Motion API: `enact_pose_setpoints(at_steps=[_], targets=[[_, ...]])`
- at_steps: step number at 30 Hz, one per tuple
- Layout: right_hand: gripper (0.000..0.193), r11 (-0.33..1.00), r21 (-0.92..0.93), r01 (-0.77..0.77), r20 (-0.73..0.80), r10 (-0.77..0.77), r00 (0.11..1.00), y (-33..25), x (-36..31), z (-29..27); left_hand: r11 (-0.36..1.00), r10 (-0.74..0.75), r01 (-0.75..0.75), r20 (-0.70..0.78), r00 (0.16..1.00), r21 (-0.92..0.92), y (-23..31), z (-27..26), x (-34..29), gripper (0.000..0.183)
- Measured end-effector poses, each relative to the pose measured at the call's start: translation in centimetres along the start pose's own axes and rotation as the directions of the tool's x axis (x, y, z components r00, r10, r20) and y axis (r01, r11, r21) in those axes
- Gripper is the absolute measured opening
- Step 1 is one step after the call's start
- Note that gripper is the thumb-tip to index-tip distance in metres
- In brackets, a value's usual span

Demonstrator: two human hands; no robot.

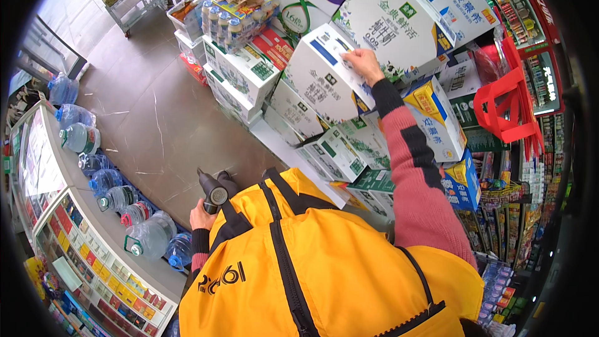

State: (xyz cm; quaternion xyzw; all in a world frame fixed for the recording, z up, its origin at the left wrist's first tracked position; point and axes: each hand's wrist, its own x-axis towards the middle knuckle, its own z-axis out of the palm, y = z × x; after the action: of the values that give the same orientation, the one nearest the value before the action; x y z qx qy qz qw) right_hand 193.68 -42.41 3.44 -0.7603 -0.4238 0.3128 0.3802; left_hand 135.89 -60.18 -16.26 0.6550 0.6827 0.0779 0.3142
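My right hand (pixel 362 65) reaches forward with bent fingers closed at the top of a white milk box (pixel 318 78) with green and blue print. The box sits tilted on a stack of similar boxes (pixel 296 112), against a larger white milk box (pixel 393 22). My left hand (pixel 201 216), low at my left side, is wrapped round a dark grey handheld device (pixel 217 195) with a round, ringed end. Its exact kind is unclear, and the left fingers are partly hidden. My yellow vest (pixel 324 262) covers the near middle.
Shrink-wrapped small bottles (pixel 234 25) stand on boxes at the far left of the stack. Red bags (pixel 508 106) hang at right beside packed shelves. Large water bottles (pixel 150 234) line a counter (pixel 93 209) at left. Between lies a grey tiled floor (pixel 156 106).
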Motion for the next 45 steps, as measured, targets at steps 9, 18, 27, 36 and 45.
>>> enact_pose_setpoints(at_steps=[9,18,27,36,45], targets=[[0.022,0.984,0.149,-0.100,0.017,0.098,0.995,-2.2,-9.3,-3.5,1.000,0.009,-0.010,0.070,0.997,0.020,0.4,-0.9,1.5,0.056],[0.021,0.952,0.171,-0.253,0.003,0.257,0.967,0.5,-20.5,-8.9,0.987,0.087,-0.118,0.254,0.963,0.112,3.5,-1.1,4.8,0.057],[0.024,0.947,-0.051,-0.317,-0.031,0.316,0.948,16.7,-22.6,-6.1,0.987,0.066,-0.104,0.284,0.957,0.121,4.6,-0.8,4.5,0.055],[0.027,0.941,-0.093,-0.326,-0.123,0.314,0.941,26.9,-20.3,-5.9,0.972,0.088,-0.132,0.219,0.972,0.194,3.1,-1.0,3.0,0.050],[0.031,0.923,-0.273,-0.271,-0.130,0.243,0.961,25.7,-20.3,-5.7,0.979,0.104,-0.140,0.229,0.968,0.147,4.4,0.1,4.0,0.048]])
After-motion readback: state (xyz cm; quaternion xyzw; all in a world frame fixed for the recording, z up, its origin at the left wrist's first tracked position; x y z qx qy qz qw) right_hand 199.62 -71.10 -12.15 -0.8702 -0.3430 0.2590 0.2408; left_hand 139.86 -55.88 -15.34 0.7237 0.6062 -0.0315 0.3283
